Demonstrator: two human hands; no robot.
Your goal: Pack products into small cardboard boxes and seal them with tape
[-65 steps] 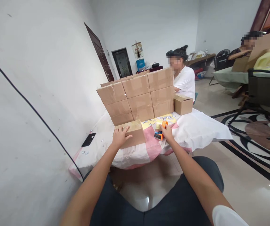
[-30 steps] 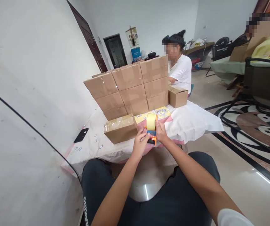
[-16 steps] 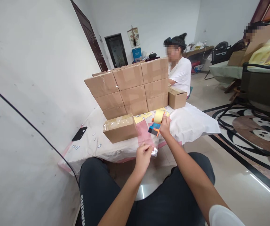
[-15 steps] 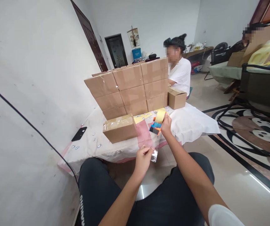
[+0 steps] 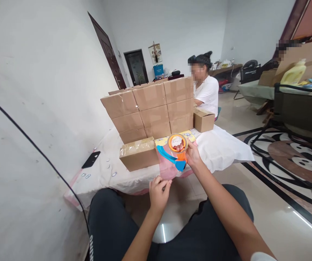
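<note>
The right hand (image 5: 192,156) is gripping an orange-and-blue tape dispenser (image 5: 176,149) above the table's (image 5: 221,145) near edge, just right of the taped cardboard box (image 5: 139,153). The left hand (image 5: 158,188) is pinching what looks like clear tape. The strip is nearly invisible; I am judging it could twist and stick to itself. The dispenser's blade is not showing.
</note>
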